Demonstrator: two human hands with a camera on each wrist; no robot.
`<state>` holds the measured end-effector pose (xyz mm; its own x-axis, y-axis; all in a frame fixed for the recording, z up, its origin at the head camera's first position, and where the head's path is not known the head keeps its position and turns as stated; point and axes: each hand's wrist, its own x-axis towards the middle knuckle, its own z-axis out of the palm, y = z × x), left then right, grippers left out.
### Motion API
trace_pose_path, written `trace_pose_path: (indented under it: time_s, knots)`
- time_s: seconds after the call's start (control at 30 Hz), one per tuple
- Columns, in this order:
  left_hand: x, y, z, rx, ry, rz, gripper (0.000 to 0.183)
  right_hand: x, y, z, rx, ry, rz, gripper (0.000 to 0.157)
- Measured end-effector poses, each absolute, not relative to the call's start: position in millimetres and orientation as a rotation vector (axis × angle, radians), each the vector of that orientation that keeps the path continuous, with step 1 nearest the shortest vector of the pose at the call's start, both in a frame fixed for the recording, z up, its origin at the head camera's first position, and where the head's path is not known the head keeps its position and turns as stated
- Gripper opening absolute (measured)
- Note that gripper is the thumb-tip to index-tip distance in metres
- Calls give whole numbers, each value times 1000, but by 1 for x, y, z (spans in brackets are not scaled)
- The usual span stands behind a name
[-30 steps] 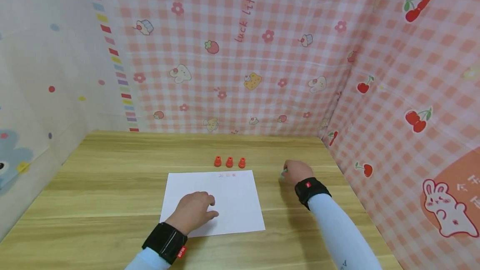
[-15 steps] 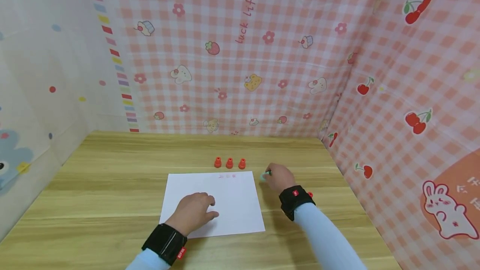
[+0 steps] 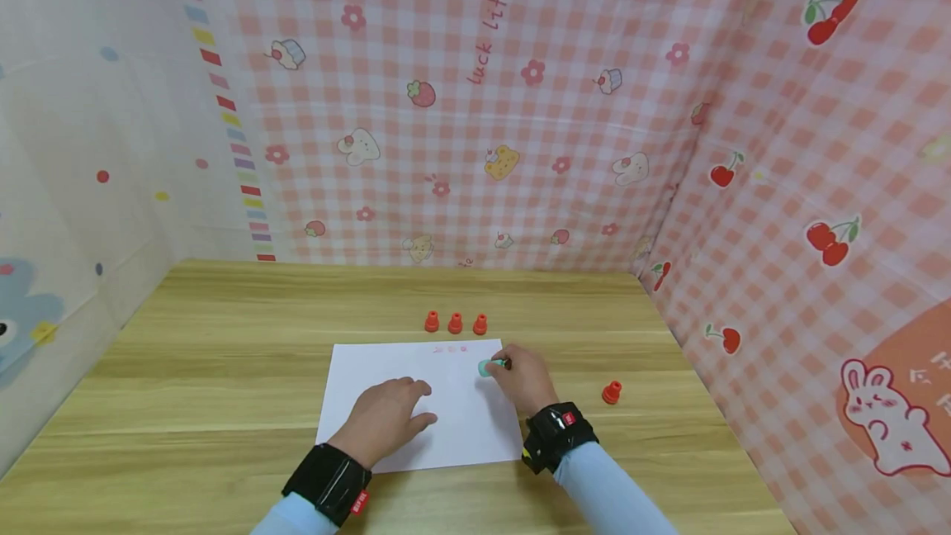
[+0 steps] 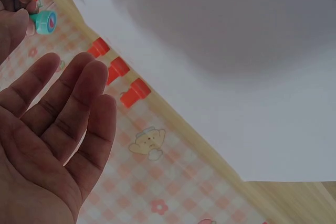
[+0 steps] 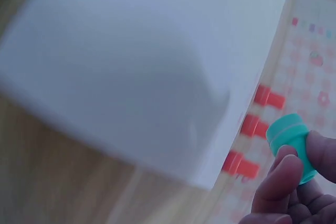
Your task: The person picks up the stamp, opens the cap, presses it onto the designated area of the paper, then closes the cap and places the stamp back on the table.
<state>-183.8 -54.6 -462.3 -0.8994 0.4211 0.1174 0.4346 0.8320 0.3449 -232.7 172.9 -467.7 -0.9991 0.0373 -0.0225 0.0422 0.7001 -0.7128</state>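
While my flat, straight-fingered left hand (image 3: 392, 419) presses the white paper sheet (image 3: 453, 386) at centre frame, my right hand (image 3: 522, 376) pinches a small teal plastic stamp (image 3: 486, 367) over its right edge.

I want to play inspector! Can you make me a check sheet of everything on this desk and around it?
Surface: wooden table, light grain.
Job's things: white paper lying flat with faint pink marks at its far edge; small teal stamp over the paper's right part.
Clutter: three red stamps in a row just beyond the paper; one red cap alone to the right.
Hands: left hand rests flat on the paper; right hand pinches the teal stamp.
Cables: nothing seen.
Surroundings: pink checked cloth walls with cartoon prints; black wrist bands.
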Motion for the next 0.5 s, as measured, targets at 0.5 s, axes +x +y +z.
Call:
trace_pose_path:
  time_s: [0.5]
  knots:
    - [-186,-53,-463,-704,-2927,-578,42,-205,138,-472,47,2533,-1616,15]
